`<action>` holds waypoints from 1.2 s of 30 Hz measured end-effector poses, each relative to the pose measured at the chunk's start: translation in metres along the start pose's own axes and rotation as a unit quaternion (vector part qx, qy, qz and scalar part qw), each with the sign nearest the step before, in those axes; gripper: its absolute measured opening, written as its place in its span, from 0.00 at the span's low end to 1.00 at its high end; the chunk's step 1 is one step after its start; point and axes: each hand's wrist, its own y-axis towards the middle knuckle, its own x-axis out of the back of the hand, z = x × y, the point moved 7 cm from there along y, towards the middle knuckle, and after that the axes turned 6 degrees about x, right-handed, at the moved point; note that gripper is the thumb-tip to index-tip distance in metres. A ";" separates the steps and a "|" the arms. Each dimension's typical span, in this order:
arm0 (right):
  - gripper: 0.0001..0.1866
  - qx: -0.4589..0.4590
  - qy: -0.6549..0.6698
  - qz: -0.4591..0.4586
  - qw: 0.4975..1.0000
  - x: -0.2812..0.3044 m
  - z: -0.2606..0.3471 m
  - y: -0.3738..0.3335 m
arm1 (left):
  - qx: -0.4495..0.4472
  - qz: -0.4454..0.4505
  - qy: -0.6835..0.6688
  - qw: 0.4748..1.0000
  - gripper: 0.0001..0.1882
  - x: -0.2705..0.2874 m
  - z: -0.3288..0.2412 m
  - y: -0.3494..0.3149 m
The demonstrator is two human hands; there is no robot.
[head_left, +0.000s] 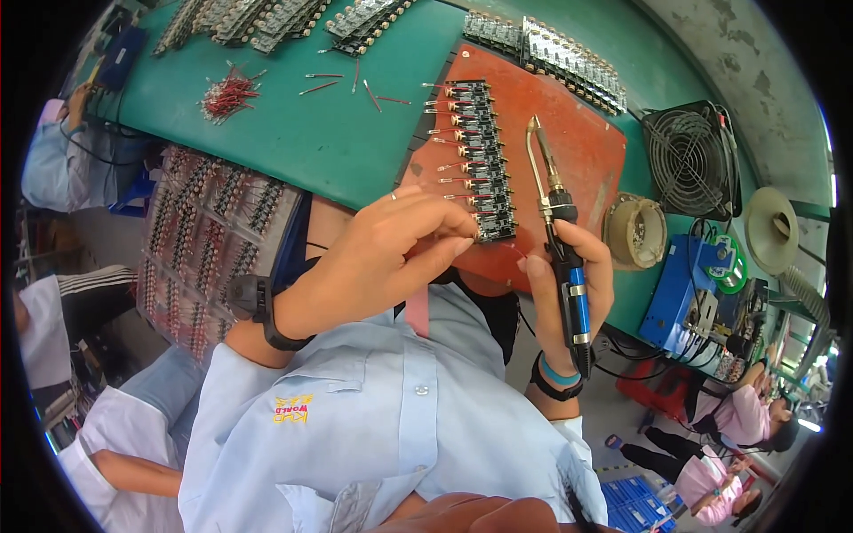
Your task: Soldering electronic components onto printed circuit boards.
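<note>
My right hand is closed around a blue and black soldering iron. A thin curved metal tube runs beside the iron's tip, which points away from me over the red-orange board. On this board lies a strip of small black circuit boards, with several short red wires sticking out from its left side. My left hand pinches at the strip's near end, thumb and fingers together. Whatever is between those fingertips is hidden. A thin red strand shows near my right thumb.
A pile of red wires and a few loose ones lie on the green table. More circuit board strips line the far side. To the right stand a fan, a round holder and a blue machine. Clear trays sit left.
</note>
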 end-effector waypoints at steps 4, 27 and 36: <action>0.18 -0.051 0.063 -0.038 0.996 0.010 0.000 -0.003 | -0.084 -0.001 0.091 0.992 0.03 -0.005 -0.009 0.001; 0.19 0.014 -0.133 -0.064 0.989 0.037 -0.027 0.019 | 0.023 0.015 0.025 0.999 0.04 -0.004 0.009 -0.008; 0.25 0.105 0.021 0.010 0.994 0.015 0.005 -0.003 | 0.254 0.160 -0.253 0.920 0.07 -0.029 0.020 -0.012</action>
